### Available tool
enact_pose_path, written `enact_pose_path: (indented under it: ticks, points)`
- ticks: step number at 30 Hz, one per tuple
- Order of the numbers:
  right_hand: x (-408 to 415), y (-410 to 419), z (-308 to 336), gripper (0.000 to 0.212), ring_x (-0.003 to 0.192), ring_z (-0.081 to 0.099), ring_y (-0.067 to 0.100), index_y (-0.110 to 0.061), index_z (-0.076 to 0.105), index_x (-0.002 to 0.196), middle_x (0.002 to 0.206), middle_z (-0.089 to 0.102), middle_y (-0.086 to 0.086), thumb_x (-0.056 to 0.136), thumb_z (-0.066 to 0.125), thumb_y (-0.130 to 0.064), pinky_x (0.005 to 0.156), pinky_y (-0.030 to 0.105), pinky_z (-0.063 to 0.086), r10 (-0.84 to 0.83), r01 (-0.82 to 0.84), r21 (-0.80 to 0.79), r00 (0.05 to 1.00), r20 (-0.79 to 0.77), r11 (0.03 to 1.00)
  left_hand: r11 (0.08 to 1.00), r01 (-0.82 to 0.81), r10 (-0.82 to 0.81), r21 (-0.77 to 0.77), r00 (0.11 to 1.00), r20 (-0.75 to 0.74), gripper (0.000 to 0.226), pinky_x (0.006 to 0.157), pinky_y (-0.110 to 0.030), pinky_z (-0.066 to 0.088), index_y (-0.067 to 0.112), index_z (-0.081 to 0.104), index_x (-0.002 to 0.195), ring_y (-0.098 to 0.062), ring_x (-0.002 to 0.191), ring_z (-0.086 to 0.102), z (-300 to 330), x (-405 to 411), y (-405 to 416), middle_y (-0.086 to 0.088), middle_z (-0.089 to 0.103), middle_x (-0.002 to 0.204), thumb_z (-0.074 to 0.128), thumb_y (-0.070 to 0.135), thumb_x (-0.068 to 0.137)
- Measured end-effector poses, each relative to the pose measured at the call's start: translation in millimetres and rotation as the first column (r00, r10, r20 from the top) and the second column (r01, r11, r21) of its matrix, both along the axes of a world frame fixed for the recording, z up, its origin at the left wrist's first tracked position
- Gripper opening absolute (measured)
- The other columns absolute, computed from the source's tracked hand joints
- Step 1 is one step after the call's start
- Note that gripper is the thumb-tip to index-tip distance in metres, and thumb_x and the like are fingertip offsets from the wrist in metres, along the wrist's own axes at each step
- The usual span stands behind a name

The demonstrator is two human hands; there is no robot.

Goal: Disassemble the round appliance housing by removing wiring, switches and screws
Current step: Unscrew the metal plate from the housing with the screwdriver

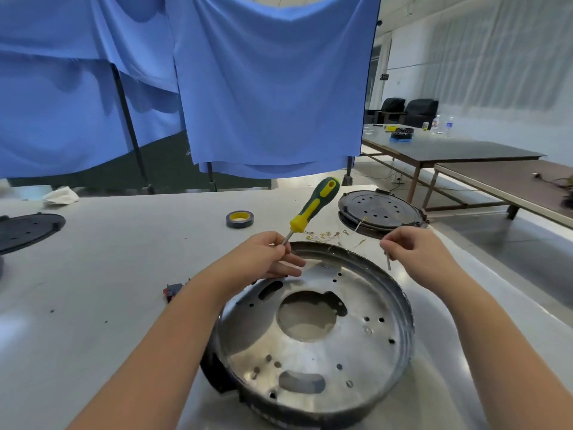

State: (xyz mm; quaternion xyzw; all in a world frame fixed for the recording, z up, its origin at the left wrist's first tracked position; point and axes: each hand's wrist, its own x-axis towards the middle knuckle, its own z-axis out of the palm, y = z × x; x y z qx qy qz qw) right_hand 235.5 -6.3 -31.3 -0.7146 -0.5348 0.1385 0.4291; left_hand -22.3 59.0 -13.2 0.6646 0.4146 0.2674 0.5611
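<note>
Far left on desk (130, 249): a black perforated plate (26, 231), white rag (60, 195) behind it. Small red/black switch part (173, 291) lies just left of the left forearm. Tape roll (239, 219) mid-desk, well apart from everything.

Left hand (263, 259) grips the screwdriver (313, 209) by its metal shank, handle tilted up and away to the right, tip hidden in the fingers. Loose terminals and wire ends (328, 235) sit just beyond the housing's far rim, between the hands.

Round housing (313, 330) lies open side up, directly below and nearer than both hands; remaining screws look to be on its floor.

Right hand (412, 252) pinches a thin metal pin or wire end (388, 262), hanging down over the right rim. Probably needs setting aside first, so the left hand seems readier to go down. Black lid stack (381, 212) beyond on the right.
</note>
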Motion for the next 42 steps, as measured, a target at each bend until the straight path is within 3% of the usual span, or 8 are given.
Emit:
enact_pose_path:
  ticks: [5, 15, 20, 23, 30, 33, 37, 42]
  points:
    - [13.4, -1.1, -30.7, 0.014, 0.077, 0.059, 0.015, -0.021, 0.065, 0.072, 0.076, 0.065, -0.003, 0.086, 0.066, -0.02, 0.067, 0.026, 0.039, -0.002, 0.028, -0.227, 0.993, 0.114, 0.974, 0.999, -0.001, 0.003, -0.036, 0.999, 0.039, 0.026, 0.08, -0.029, 0.057, 0.005, 0.05, 0.085, -0.025, 0.081, 0.073, -8.3, -2.1, 7.9, -0.012, 0.074, 0.092, 0.031, 0.004, 0.103]
    - [19.8, -4.2, -36.3, 0.021, 0.058, 0.052, 0.008, -0.02, 0.064, 0.063, 0.063, 0.062, -0.004, 0.083, 0.068, -0.023, 0.051, 0.022, 0.036, 0.031, -0.002, -0.307, 0.995, 0.09, 0.952, 0.998, -0.012, 0.018, -0.069, 0.995, 0.1, 0.027, 0.066, -0.025, 0.059, 0.002, 0.051, 0.083, -0.025, 0.072, 0.073, -10.8, -2.0, 9.6, -0.015, 0.075, 0.086, 0.032, 0.002, 0.102]
    - [19.8, -3.3, -36.0, 0.015, 0.07, 0.057, 0.013, -0.015, 0.069, 0.075, 0.072, 0.065, -0.003, 0.086, 0.064, -0.023, 0.062, 0.025, 0.042, 0.032, -0.021, -0.249, 0.999, 0.039, 0.968, 0.998, -0.013, 0.018, -0.066, 0.996, 0.084, 0.026, 0.07, -0.026, 0.059, 0.002, 0.052, 0.084, -0.025, 0.074, 0.073, -8.3, -2.8, 7.1, -0.016, 0.075, 0.09, 0.033, 0.002, 0.102]
    - [15.9, -2.8, -29.9, 0.011, 0.077, 0.06, 0.012, -0.017, 0.07, 0.081, 0.08, 0.067, -0.004, 0.087, 0.064, -0.023, 0.064, 0.024, 0.044, -0.006, -0.003, -0.107, 0.997, -0.08, 0.994, 0.998, -0.006, 0.01, -0.063, 0.998, 0.066, 0.026, 0.074, -0.028, 0.059, 0.003, 0.052, 0.085, -0.024, 0.076, 0.073, -5.6, -3.0, 4.7, -0.015, 0.075, 0.092, 0.032, 0.003, 0.102]
    - [-11.9, -1.3, 2.2, 0.011, 0.067, 0.058, -0.001, -0.026, 0.071, 0.08, 0.078, 0.069, -0.005, 0.087, 0.063, -0.028, 0.063, 0.019, 0.045, 0.076, -0.035, 0.18, 0.971, -0.228, 0.983, 0.997, 0.036, -0.027, -0.065, 0.991, 0.127, 0.023, 0.08, -0.034, 0.057, 0.006, 0.053, 0.091, -0.022, 0.08, 0.073, 4.7, -4.1, -0.1, -0.013, 0.075, 0.095, 0.033, 0.006, 0.103]
    - [-28.6, 3.1, 18.5, 0.011, 0.066, 0.059, -0.008, -0.03, 0.071, 0.082, 0.076, 0.07, -0.012, 0.083, 0.065, -0.039, 0.068, 0.02, 0.045, 0.188, -0.158, 0.154, 0.961, -0.203, 0.975, 0.994, 0.085, -0.075, -0.067, 0.988, 0.135, 0.023, 0.08, -0.033, 0.057, 0.007, 0.053, 0.093, -0.021, 0.084, 0.073, 8.6, -4.6, -3.1, -0.011, 0.075, 0.098, 0.032, 0.006, 0.103]
    - [-54.0, 13.3, 39.0, 0.036, 0.077, 0.065, -0.007, -0.032, 0.068, 0.094, 0.085, 0.072, -0.019, 0.073, 0.064, -0.06, 0.073, 0.019, 0.049, 0.366, -0.377, -0.012, 0.907, -0.206, 0.926, 0.986, 0.156, -0.151, -0.051, 0.984, 0.091, 0.022, 0.079, -0.031, 0.056, 0.01, 0.055, 0.097, -0.023, 0.095, 0.071, 11.8, -2.5, -8.9, -0.009, 0.074, 0.106, 0.034, 0.009, 0.103]
    - [-71.6, 28.2, 55.9, 0.022, 0.082, 0.072, 0.011, -0.013, 0.066, 0.099, 0.087, 0.076, -0.005, 0.087, 0.064, -0.031, 0.074, 0.024, 0.058, 0.434, -0.46, 0.067, 0.766, -0.473, 0.885, 0.982, 0.19, -0.189, -0.012, 0.98, 0.059, 0.017, 0.084, -0.03, 0.054, 0.013, 0.057, 0.099, -0.02, 0.1, 0.07, 16.3, 1.2, -13.7, -0.007, 0.073, 0.109, 0.041, 0.012, 0.102]
